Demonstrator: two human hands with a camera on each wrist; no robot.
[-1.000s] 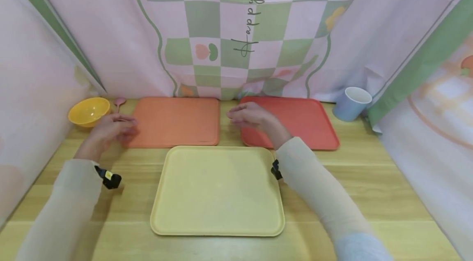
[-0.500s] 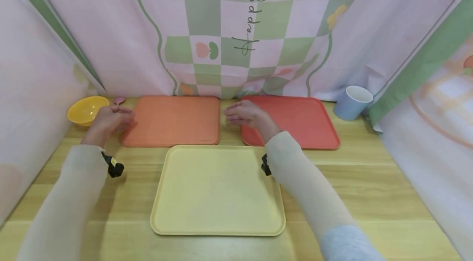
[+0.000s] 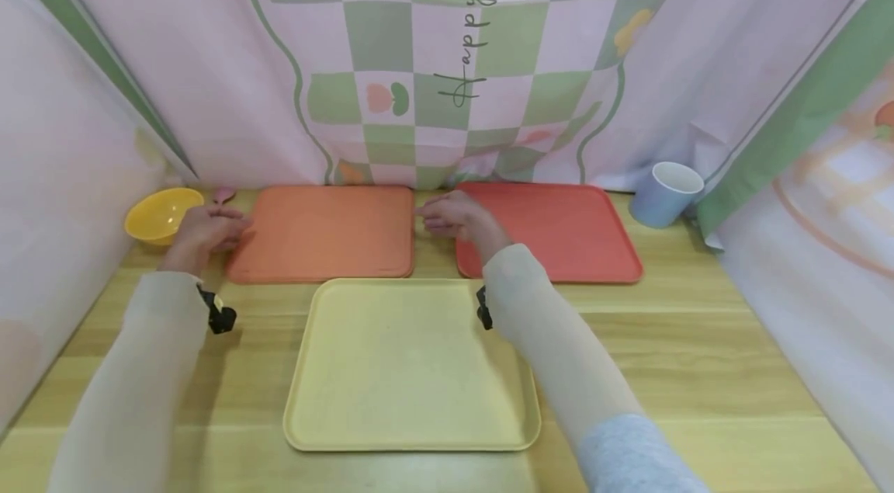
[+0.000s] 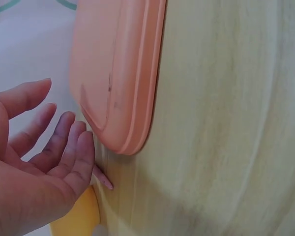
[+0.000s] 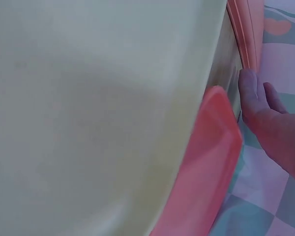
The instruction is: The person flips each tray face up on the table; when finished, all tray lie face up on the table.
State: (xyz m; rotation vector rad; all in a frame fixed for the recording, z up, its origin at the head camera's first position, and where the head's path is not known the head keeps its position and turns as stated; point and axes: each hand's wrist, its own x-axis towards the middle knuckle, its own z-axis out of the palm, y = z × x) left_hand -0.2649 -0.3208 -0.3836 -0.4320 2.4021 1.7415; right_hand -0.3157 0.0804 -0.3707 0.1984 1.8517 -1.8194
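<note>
At the back left of the table lies an orange tray [image 3: 328, 233]. My left hand [image 3: 202, 230] hovers at the tray's left edge, and the left wrist view has its loosely bent fingers [image 4: 83, 157] apart from the tray's corner. On the other side, my right hand [image 3: 457, 217] hangs over the gap between the orange tray and a red tray [image 3: 559, 237], its fingers fairly straight and pointing at the orange tray's right edge. Whether the right fingertips touch that edge, I cannot tell. Neither hand holds anything. A pale yellow tray [image 3: 405, 369] lies in front, partly under my right forearm.
A yellow bowl [image 3: 157, 217] stands behind my left hand, with a pink spoon [image 3: 224, 196] beside it. At the back right is a blue cup [image 3: 663, 202] with a white inside. A patterned curtain [image 3: 447, 50] hangs along the table's back edge.
My right hand and forearm have moved a little to the left, nearer the orange tray. The left hand has shifted slightly left, with its forearm further forward. The trays stay in place.
</note>
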